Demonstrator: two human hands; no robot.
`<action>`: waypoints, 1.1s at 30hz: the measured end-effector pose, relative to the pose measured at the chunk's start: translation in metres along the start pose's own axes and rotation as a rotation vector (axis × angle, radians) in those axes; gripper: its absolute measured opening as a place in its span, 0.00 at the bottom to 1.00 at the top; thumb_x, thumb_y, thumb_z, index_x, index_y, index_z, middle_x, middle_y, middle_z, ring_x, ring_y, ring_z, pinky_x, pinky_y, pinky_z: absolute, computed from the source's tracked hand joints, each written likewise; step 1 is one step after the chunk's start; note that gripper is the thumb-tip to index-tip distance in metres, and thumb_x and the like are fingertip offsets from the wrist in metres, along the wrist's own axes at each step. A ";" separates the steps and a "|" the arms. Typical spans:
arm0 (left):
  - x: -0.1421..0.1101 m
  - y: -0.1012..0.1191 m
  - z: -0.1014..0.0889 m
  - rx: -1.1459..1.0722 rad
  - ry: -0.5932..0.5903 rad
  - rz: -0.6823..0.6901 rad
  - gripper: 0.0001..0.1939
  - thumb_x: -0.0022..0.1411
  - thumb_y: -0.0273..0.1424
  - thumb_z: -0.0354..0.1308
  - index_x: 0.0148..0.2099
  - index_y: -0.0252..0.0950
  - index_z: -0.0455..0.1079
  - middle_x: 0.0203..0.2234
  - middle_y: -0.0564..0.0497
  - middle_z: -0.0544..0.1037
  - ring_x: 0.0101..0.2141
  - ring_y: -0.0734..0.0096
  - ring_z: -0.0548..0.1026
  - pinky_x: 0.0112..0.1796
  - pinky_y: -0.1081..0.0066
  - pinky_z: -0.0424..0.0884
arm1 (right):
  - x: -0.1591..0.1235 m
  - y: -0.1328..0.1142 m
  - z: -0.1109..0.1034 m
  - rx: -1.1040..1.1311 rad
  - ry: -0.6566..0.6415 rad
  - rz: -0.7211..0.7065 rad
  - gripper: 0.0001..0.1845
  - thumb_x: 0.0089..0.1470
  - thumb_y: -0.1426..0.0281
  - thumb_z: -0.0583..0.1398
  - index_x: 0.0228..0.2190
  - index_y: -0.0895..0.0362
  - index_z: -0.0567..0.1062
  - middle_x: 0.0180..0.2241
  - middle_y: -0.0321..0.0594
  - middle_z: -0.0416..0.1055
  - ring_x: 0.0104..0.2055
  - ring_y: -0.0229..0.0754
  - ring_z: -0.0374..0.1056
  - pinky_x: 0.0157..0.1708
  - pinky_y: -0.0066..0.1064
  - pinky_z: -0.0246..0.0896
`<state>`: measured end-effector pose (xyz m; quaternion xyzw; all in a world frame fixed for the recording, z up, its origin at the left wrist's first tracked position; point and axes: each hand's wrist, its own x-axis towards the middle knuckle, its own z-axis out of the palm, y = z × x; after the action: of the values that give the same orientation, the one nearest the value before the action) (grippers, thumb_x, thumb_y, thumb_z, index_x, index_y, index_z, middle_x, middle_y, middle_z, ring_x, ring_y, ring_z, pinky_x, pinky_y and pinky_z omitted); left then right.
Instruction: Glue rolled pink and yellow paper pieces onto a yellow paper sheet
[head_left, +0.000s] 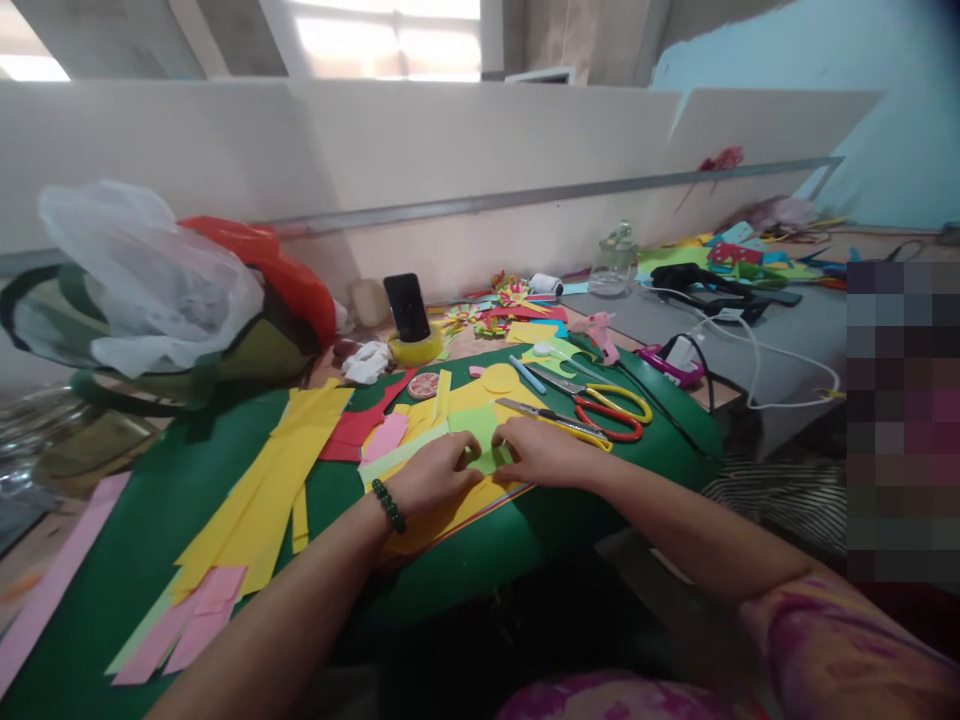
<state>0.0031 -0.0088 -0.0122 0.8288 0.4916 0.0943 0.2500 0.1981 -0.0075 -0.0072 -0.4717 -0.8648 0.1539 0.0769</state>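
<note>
My left hand [436, 468], with a bead bracelet at the wrist, has its fingers curled down at the left edge of a light green paper piece [474, 426]. Facing it, my right hand [546, 452] pinches at the paper's right edge. The green piece lies over larger yellow paper [442, 515] on the table. A box cutter [555, 417] lies just beyond my right hand, beside scissors [611, 405] with red and yellow handles. Pink paper [386, 437] and a yellow paper circle [500, 379] lie near my fingers.
Yellow paper strips [262, 490] cover the green tabletop [135, 560] at left, near a bag [247, 350] topped with white plastic. A phone [407, 308] stands by a yellow tape roll [417, 346]. A pink glue gun [598, 336] trails a black cord at right. A blurred-out area fills the far right.
</note>
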 end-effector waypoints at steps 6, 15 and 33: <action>0.003 -0.005 -0.001 -0.038 0.078 0.078 0.03 0.51 0.26 0.55 0.31 0.37 0.65 0.28 0.52 0.70 0.30 0.68 0.67 0.32 0.69 0.63 | 0.010 0.002 -0.004 0.125 0.043 -0.063 0.06 0.47 0.70 0.66 0.25 0.58 0.74 0.26 0.35 0.69 0.29 0.36 0.62 0.27 0.26 0.49; -0.002 -0.010 -0.030 -0.863 0.442 -0.193 0.33 0.51 0.60 0.54 0.39 0.32 0.72 0.30 0.44 0.78 0.33 0.62 0.76 0.33 0.66 0.70 | 0.035 -0.008 -0.023 -0.149 0.779 -0.364 0.09 0.56 0.77 0.55 0.28 0.56 0.72 0.28 0.39 0.70 0.30 0.38 0.64 0.30 0.28 0.54; 0.000 -0.010 -0.021 -1.061 0.426 -0.098 0.21 0.45 0.45 0.68 0.34 0.33 0.76 0.28 0.49 0.80 0.30 0.70 0.76 0.34 0.71 0.70 | 0.054 -0.008 0.012 -0.005 0.786 -0.674 0.11 0.63 0.70 0.54 0.35 0.54 0.77 0.32 0.41 0.72 0.35 0.40 0.65 0.38 0.33 0.64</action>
<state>-0.0124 0.0019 0.0005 0.5288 0.4541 0.4814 0.5315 0.1587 0.0311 -0.0168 -0.1894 -0.8750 -0.0705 0.4400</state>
